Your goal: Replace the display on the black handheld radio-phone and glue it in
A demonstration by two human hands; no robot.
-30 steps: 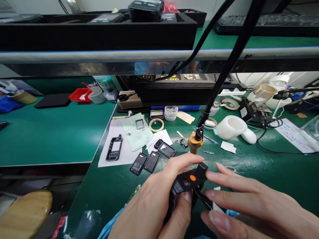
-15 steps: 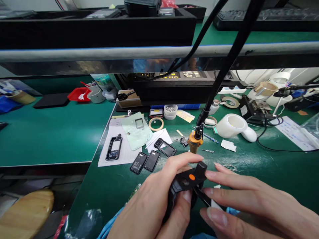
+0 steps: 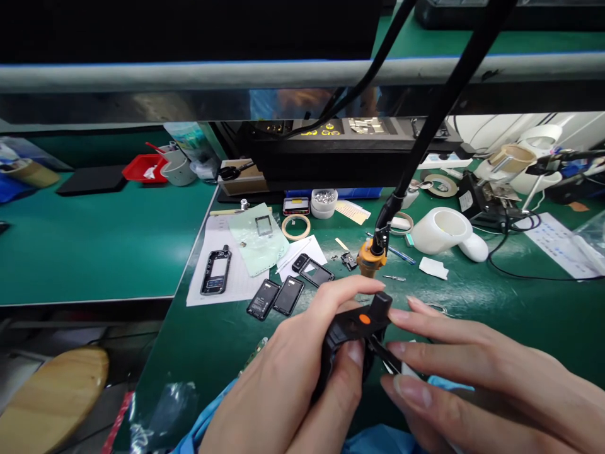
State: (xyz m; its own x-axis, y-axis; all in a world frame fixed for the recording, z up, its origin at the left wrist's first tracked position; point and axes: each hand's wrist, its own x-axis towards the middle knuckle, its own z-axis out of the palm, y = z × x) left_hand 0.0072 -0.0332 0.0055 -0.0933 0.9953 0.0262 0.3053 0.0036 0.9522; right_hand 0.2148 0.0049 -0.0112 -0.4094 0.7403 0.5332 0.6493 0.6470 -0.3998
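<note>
My left hand [image 3: 293,372] is wrapped round a small black device [image 3: 352,331] with an orange button on top, forefinger over its upper edge and thumb pressed on its front. My right hand [image 3: 472,384] meets it from the right; forefinger and thumb pinch a thin dark tool or strap at the device's right side. Both hands hover low over the green bench mat [image 3: 496,302]. An orange-tipped tool [image 3: 370,260] hangs on a black cable just beyond the device.
Black handset frames and covers [image 3: 216,273] [image 3: 275,296] lie on white paper at left centre. A tape ring [image 3: 296,226], a dish of screws [image 3: 324,200], a white holder [image 3: 444,230] and cabling sit further back. A grey rail [image 3: 189,74] crosses overhead. A wooden stool [image 3: 51,403] stands bottom left.
The view has tilted down a little, so the bench items sit higher in frame. Both hands keep the same grip on the black device, drawn slightly closer together.
</note>
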